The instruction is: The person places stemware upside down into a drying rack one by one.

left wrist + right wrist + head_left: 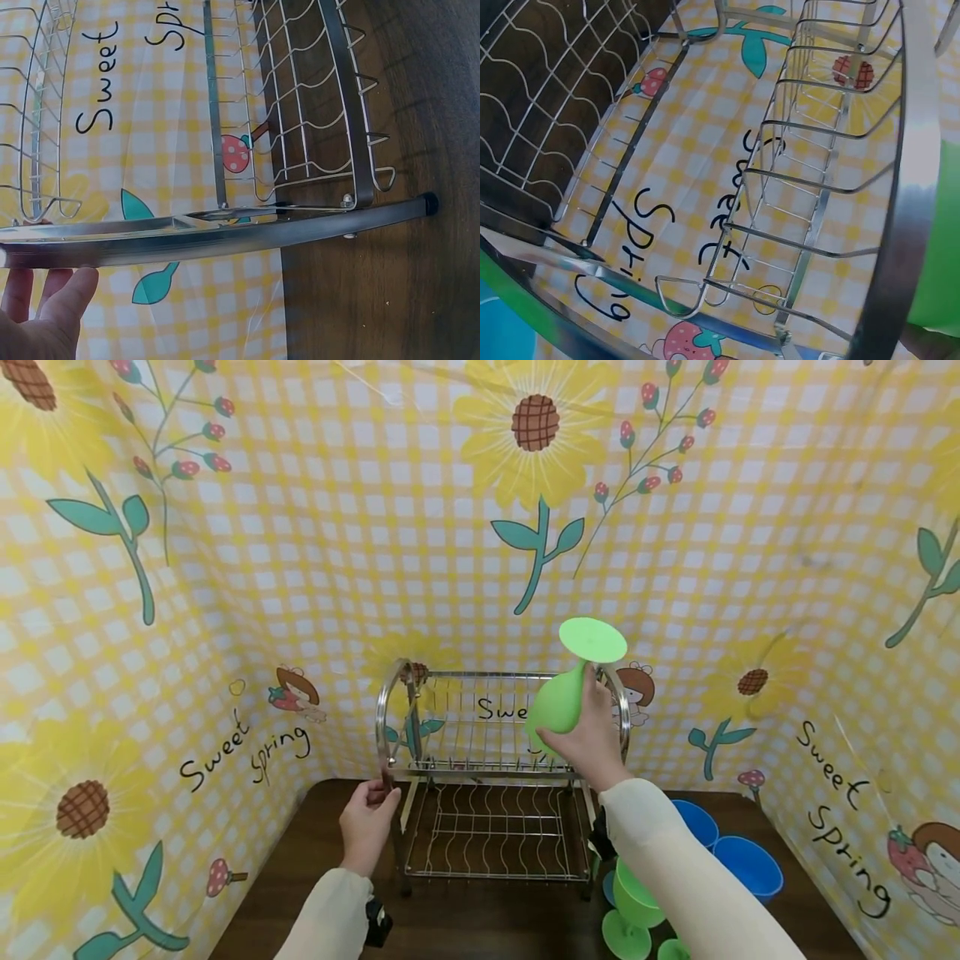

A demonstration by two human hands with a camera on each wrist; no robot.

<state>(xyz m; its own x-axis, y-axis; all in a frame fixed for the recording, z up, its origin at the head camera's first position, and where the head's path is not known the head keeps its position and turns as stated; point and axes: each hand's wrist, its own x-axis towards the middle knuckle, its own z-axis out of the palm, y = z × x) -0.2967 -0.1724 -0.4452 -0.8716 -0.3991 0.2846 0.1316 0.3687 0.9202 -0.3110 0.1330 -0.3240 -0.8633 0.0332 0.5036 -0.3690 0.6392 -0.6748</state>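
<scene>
Right hand [588, 727] grips a green goblet [558, 702] around the stem and bowl, foot up, bowl tipped down and left. Foot stays clear of the fingers. Inverted grip looks deliberate: mouth-down would suit draining on a wire tier. Goblet is over the right part of the rack's [480, 773] upper tier. Can't tell whether its rim touches the wires; the hand and bowl hide it.

Left hand [367, 822] pinches the rack's left side rail [187, 244], thumb on the near face, other fingers going round. Reads as bracing: light metal frame on smooth-looking feet, could skid or rock if the right side gets bumped.

Rack stands on the desk [487, 927] near the far cloth [315, 527], roughly central, so both hands reach its ends. No ware visible on the lower tier [495, 876].

Other stock sits to the right of the rack: upright green goblet [636, 906] partly behind the right sleeve [667, 839], two blue cups [748, 868] farther right, mouths up. Handy for the right hand, probably why it's the carrier.
</scene>
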